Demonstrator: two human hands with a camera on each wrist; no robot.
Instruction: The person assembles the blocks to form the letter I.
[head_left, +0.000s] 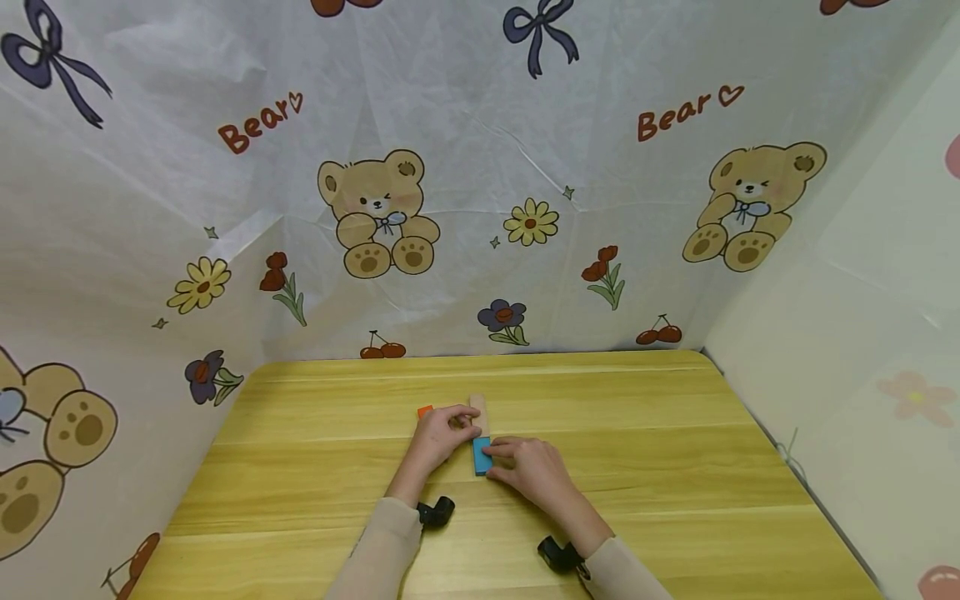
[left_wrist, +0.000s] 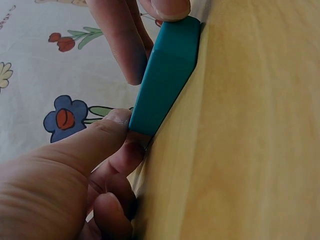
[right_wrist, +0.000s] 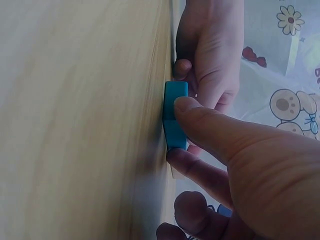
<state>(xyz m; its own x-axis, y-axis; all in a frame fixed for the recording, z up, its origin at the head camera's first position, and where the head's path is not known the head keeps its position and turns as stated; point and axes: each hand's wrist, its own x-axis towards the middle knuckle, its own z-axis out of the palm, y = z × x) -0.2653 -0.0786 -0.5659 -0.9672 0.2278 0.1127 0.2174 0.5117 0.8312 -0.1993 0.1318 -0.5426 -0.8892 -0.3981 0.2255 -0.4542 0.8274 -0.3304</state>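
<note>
A blue block (head_left: pixel 482 457) lies flat on the table, end to end with a plain wooden block (head_left: pixel 478 407) in a straight row. My left hand (head_left: pixel 438 435) is on the row's left side, thumb and index fingertips at the wooden block close to the joint; in the left wrist view its thumb also touches the blue block's corner. From the right, my right hand (head_left: pixel 531 471) holds the blue block between thumb and index finger, as the right wrist view shows. An orange block (head_left: pixel 425 411) shows just beyond the left hand, partly hidden by it.
The yellow wood-grain table (head_left: pixel 660 450) stretches out around the blocks. Behind it hangs a white cloth (head_left: pixel 465 125) printed with bears and flowers. Black wrist cameras are strapped at the left wrist (head_left: pixel 437 512) and right wrist (head_left: pixel 558 553), close above the tabletop.
</note>
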